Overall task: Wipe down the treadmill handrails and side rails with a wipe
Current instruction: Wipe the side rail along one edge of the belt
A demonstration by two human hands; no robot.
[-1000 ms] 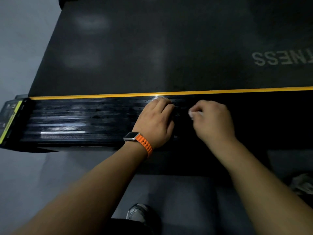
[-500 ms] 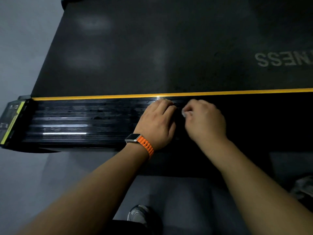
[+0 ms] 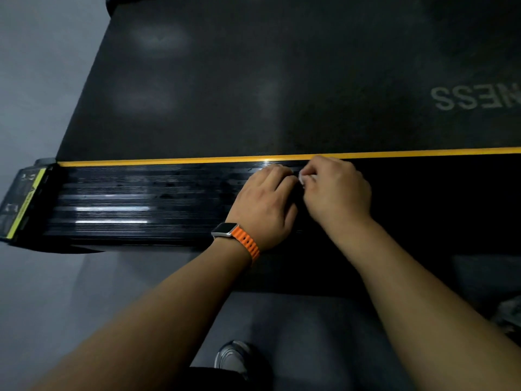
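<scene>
The wet, shiny stretch of the side rail (image 3: 141, 198) runs from the end cap (image 3: 26, 204) at its left end up to the hands. To the right of them the rail looks dull and dark, so that part probably has not been wiped yet.

The main risk is the wipe (image 3: 301, 179). Only a small white scrap of it shows, bunched between the two hands near the far edge of the rail, just short of the yellow stripe (image 3: 169, 160). A wad that small can skip over the grooves and leave dirt in them. It could also snag on the ribs and tear, or slip out of the pinch and slide onto the belt (image 3: 253, 80) beyond the stripe. Leaning this far over with both arms out could also put weight on the belt if a hand slid forward.

The left hand (image 3: 265, 204), with a watch (image 3: 225, 230) on an orange strap at the wrist, lies knuckles up on the rail. Its fingers are curled under toward the wipe, but whether they grip it is hidden. The right hand (image 3: 338, 190) sits just beside it, almost touching, with its fingers bent and pinching the wipe at the tips. Both forearms reach straight in from the near side, above a shoe (image 3: 232, 358) on the floor.
</scene>
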